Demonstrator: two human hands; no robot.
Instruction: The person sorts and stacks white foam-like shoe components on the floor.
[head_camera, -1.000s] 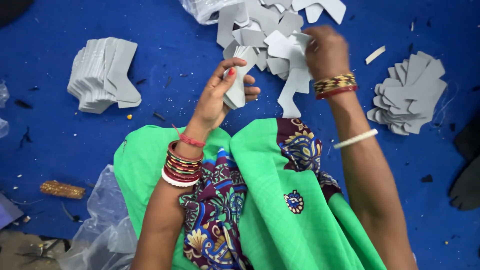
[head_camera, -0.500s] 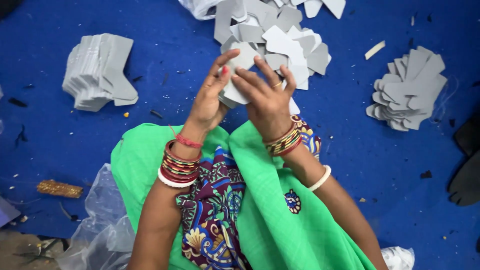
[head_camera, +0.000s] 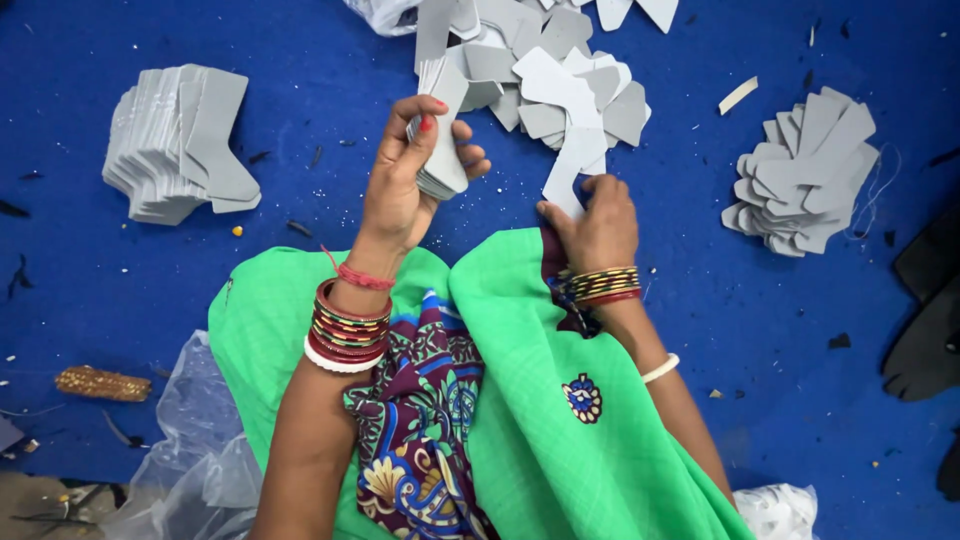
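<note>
Blue floor mat (head_camera: 300, 300), loose grey cutouts (head_camera: 560, 70) ahead. Left hand (head_camera: 405, 185) clamps aligned grey stack (head_camera: 440, 150), edges squared for adding. Right hand (head_camera: 598, 222) pinches single grey piece (head_camera: 572, 165) beside it.
</note>
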